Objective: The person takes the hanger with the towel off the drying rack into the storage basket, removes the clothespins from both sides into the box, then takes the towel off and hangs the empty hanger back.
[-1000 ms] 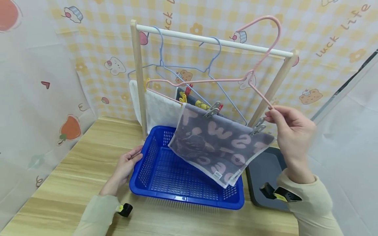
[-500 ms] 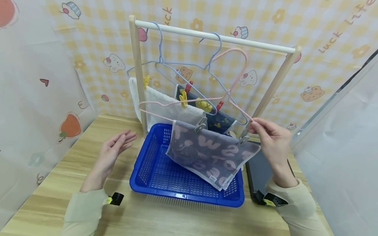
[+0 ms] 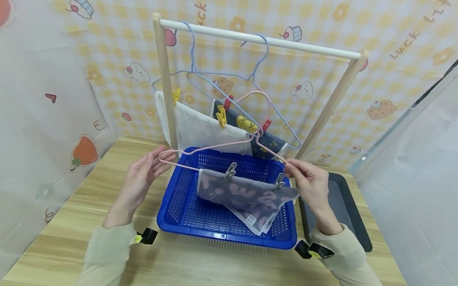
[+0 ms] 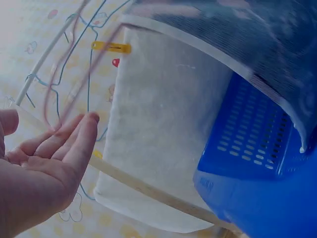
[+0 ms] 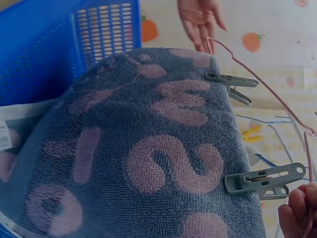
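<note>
My right hand (image 3: 310,184) pinches the right end of a pink hanger (image 3: 221,145), held low over a blue basket (image 3: 223,238). A grey-purple towel (image 5: 168,119) with pink letters hangs folded over its lower bar. Two grey clothespins (image 5: 262,181) grip the towel's top edge. My left hand (image 3: 137,178) is at the hanger's left end, palm up with fingers extended. In the left wrist view the hanger's end meets those fingers (image 4: 74,136); whether they bear its weight I cannot tell. The towel's lower part droops into the basket.
A rack with a white rail (image 3: 286,43) and wooden posts stands behind. Two blue hangers (image 3: 222,73) carry a white towel (image 3: 200,123) with yellow clothespins and a dark blue towel (image 3: 266,141) with red ones. A dark grey tray (image 3: 352,214) lies at the right.
My right hand has brought the pink hanger and towel down and left, away from the rail. My left hand has left the basket's side and come to the hanger's left end.
</note>
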Demonstrator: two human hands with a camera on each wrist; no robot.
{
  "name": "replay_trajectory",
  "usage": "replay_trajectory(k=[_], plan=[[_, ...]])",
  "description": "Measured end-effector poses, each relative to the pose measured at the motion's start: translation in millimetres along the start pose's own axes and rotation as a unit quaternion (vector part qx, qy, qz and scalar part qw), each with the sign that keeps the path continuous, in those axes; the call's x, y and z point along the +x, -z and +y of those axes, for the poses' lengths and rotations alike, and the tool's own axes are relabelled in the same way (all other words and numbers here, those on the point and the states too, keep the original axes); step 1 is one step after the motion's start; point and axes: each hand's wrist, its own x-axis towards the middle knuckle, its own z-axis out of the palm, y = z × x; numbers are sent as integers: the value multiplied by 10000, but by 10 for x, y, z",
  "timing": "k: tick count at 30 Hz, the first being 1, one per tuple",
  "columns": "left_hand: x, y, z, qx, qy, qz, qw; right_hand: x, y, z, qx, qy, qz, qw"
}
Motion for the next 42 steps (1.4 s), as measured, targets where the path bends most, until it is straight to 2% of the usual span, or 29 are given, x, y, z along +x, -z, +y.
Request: replay_trajectory(k=[3,8,11,17,24,30,36,39,42], plan=[[-23,14,-21,-108,74,-161,9998,-49,-31,37,-199,-174,-172,9995],[-123,75,-104,-172,525,-367,9978,-156,-67,47,-545,-663,-583,9946],[-210,123,-149,-59,766,-508,9957,-237,-86,67,-703,-853,-793,9907],[-382,206,-191,245,1113,-794,9903,-391,-110,129,-620,-915,-1132,9874],[-549,273,-225,54,1224,-1144,9859,-527,-124,115,-624,-1015,-1420,9827],[-599,310,-244,35,1494,-1371,9792,-609,-118,110,-473,-1210,-1578,9789],[-592,321,-269,-50,1801,-1512,9719,-631,-115,147,-452,-1535,-1828,9700],[-579,303,-282,-192,1952,-1427,9701,-604,-119,201,-536,-1498,-1980,9672],[-568,273,-300,-394,2045,-1289,9695,-574,-118,265,-608,-1159,-2059,9698]])
